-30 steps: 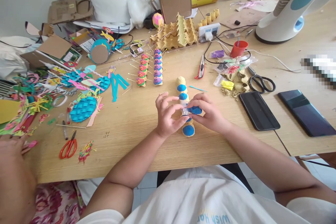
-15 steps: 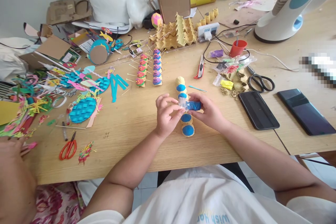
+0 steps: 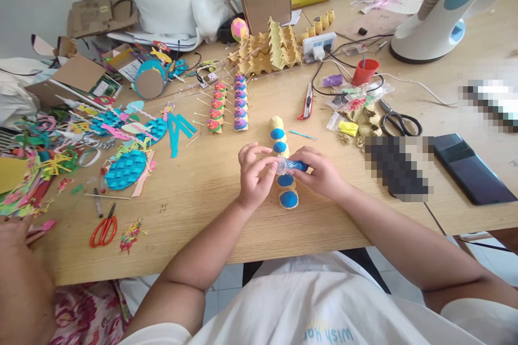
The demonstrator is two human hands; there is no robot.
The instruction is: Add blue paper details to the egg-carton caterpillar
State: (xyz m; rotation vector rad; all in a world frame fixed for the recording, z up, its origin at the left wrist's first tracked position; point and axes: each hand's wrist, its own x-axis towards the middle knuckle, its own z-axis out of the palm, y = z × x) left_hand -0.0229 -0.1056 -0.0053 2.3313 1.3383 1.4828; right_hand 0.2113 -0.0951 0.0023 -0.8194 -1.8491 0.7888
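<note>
A small clear plastic bag with blue clay (image 3: 296, 165) is stretched between my two hands. My left hand (image 3: 256, 175) pinches its clear end between thumb and fingertips. At the blue end, my right hand (image 3: 318, 171) closes round the bag. Below and behind the hands lies a tan egg-carton strip (image 3: 277, 123) with blue clay on several of its bumps; its middle is partly hidden by the hands and bag. A thin blue stick (image 3: 303, 135) lies to the right of the strip.
Two decorated caterpillar strips (image 3: 217, 108) (image 3: 241, 102) stand further back. Black scissors (image 3: 400, 121), a red cutter (image 3: 308, 101), a red cup (image 3: 365, 71) and a phone (image 3: 473, 170) lie rightward. Red scissors (image 3: 104, 230), paper crafts and another person's hand (image 3: 18, 226) are at left.
The bag's clear end now looks gathered and narrower between my fingers. Both hands keep nearly the same place, and the whole view has shifted slightly.
</note>
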